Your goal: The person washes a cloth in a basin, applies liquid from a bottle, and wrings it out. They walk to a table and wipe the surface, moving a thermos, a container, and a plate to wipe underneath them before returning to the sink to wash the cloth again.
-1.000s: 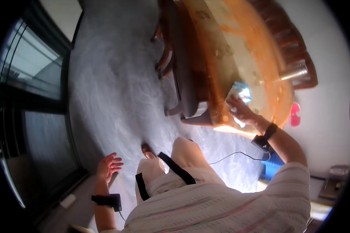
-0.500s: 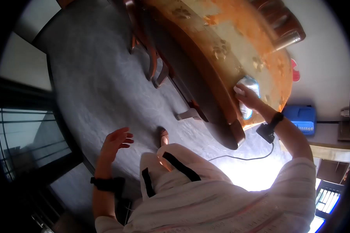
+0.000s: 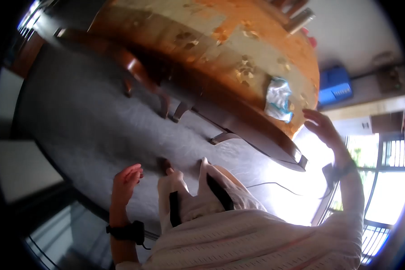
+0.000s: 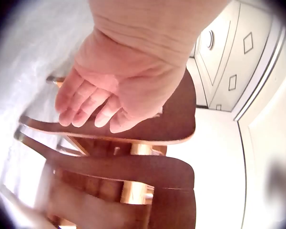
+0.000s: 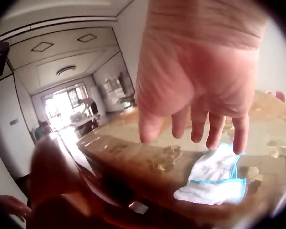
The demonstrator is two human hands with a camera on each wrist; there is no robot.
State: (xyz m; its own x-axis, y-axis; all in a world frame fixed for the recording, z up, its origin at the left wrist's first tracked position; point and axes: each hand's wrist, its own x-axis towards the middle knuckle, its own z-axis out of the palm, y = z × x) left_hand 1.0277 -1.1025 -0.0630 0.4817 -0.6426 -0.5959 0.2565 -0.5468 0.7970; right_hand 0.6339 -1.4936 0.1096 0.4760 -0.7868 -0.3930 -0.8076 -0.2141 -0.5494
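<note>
Right hand (image 3: 323,128) lifted off cloth (image 3: 277,99), cloth just beside

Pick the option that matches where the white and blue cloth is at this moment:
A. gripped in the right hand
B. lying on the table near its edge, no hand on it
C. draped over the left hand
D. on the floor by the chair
B. The cloth lies crumpled on the table near its edge, while the right hand is lifted clear of it with fingers spread and the left hand hangs empty over the floor.
</note>
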